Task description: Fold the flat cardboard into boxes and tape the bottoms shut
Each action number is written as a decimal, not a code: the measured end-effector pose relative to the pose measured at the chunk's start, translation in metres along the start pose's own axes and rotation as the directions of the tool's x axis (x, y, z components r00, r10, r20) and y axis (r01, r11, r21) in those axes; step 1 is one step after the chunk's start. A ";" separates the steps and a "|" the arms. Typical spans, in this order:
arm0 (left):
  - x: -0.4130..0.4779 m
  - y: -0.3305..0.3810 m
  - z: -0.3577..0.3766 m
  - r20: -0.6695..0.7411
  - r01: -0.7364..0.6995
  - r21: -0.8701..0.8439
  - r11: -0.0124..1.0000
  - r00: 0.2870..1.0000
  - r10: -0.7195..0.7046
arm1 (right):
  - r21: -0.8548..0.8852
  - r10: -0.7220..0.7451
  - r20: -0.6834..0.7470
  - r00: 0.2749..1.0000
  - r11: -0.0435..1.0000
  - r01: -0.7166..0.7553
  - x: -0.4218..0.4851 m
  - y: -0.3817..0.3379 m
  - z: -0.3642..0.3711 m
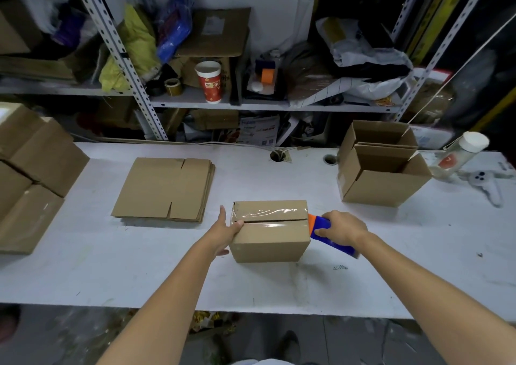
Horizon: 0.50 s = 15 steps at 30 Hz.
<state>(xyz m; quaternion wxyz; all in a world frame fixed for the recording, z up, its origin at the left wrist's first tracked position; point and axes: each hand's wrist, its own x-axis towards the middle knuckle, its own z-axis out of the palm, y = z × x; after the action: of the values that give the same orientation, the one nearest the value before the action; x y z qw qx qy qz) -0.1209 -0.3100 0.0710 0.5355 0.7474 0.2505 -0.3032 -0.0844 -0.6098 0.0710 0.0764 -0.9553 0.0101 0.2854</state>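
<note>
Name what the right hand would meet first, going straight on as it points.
Most likely the box: the right hand points left at it, its tape dispenser at the box's right edge.

Left hand point(223, 232), box point(270, 243), dispenser point(321, 223), right hand point(344, 229)

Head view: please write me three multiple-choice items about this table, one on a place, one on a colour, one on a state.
1. Where does the stack of flat cardboard lie?
A) on the shelf
B) on the table, left of the box being taped
C) inside an open box

2. What colour is the tape dispenser in the right hand?
A) blue and orange
B) green
C) black

3. How is that box's upper face?
A) flaps standing open
B) torn off
C) flaps closed, clear tape over the seam

1 B: it lies flat left of the box.
2 A: blue body, orange front.
3 C: glossy tape covers the closed seam.
</note>
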 end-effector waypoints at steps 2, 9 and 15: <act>0.001 0.001 -0.002 0.036 0.063 -0.034 0.997 0.997 -0.062 | 0.012 0.012 0.012 1.000 1.000 -0.012 0.000 0.001 0.002; 0.021 0.035 -0.014 -0.032 -0.147 0.411 0.900 0.984 0.176 | 0.113 0.044 0.070 0.997 0.992 -0.052 0.003 0.014 -0.002; 0.039 0.082 0.021 0.282 -0.394 0.824 0.407 0.908 0.309 | 0.118 0.057 0.075 0.996 0.991 -0.066 0.005 0.012 -0.004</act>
<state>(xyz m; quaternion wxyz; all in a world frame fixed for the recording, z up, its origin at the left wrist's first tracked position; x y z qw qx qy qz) -0.0407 -0.3525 0.0912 0.1471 0.9348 -0.1220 -0.2993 -0.0785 -0.6221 0.0701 0.1255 -0.9374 0.0541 0.3202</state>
